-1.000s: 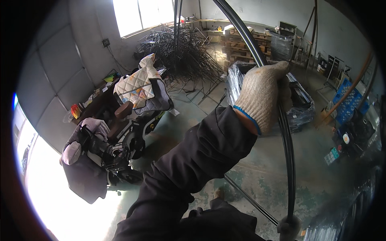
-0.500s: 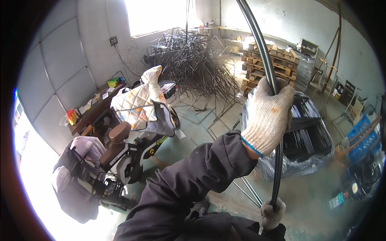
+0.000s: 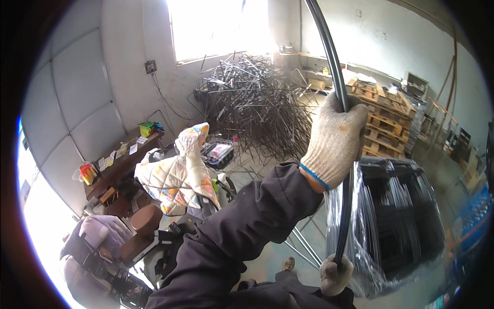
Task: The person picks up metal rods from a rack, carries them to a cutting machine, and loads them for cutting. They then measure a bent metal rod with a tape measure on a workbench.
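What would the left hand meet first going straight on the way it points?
Past the strips the left hand grips, probably the pallets, up and right in view; depth is unclear.

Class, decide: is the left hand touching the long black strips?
Touching. The head view shows the gloved left hand wrapped around the black strips.

The left hand (image 3: 335, 135) is up high, its arm (image 3: 242, 226) stretched out. The right hand (image 3: 335, 277) is low. Both are curled.
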The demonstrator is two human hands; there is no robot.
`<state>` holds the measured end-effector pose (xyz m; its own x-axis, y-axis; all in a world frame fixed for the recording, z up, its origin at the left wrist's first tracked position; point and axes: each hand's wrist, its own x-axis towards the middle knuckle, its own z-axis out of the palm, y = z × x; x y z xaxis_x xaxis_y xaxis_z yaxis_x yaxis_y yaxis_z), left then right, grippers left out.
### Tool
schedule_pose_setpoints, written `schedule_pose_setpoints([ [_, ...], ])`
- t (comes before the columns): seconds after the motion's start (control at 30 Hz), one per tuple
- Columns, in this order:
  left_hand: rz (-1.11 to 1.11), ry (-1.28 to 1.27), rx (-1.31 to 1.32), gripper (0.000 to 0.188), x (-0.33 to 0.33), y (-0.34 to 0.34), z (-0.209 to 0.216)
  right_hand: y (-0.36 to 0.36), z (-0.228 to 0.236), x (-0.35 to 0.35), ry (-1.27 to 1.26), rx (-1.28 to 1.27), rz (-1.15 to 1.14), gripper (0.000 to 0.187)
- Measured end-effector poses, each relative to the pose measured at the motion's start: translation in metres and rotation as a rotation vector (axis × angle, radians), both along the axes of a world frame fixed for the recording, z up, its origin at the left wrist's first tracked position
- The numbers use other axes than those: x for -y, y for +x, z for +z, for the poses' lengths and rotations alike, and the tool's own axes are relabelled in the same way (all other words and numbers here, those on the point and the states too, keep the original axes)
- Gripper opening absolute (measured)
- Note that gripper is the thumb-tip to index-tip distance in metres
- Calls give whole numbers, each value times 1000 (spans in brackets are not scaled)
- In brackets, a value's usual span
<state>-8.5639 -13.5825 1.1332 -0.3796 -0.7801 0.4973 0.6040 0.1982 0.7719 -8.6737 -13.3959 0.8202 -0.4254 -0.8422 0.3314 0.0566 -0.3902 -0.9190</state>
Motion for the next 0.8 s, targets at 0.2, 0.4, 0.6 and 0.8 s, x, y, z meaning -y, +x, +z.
schedule_pose_setpoints([
  [0.2,138,48,31,22,169,-27,-12,-40,8,181,53,-74,81,76],
  [0.4,83,52,-43,24,341,-18,20,-63,37,343,26,-224,123,35],
  [0.6,29,43,-75,21,501,-3,14,-54,33,490,111,-33,173,26],
  [0.8,-15,109,-103,22,663,34,-13,-4,31,629,127,33,140,52],
])
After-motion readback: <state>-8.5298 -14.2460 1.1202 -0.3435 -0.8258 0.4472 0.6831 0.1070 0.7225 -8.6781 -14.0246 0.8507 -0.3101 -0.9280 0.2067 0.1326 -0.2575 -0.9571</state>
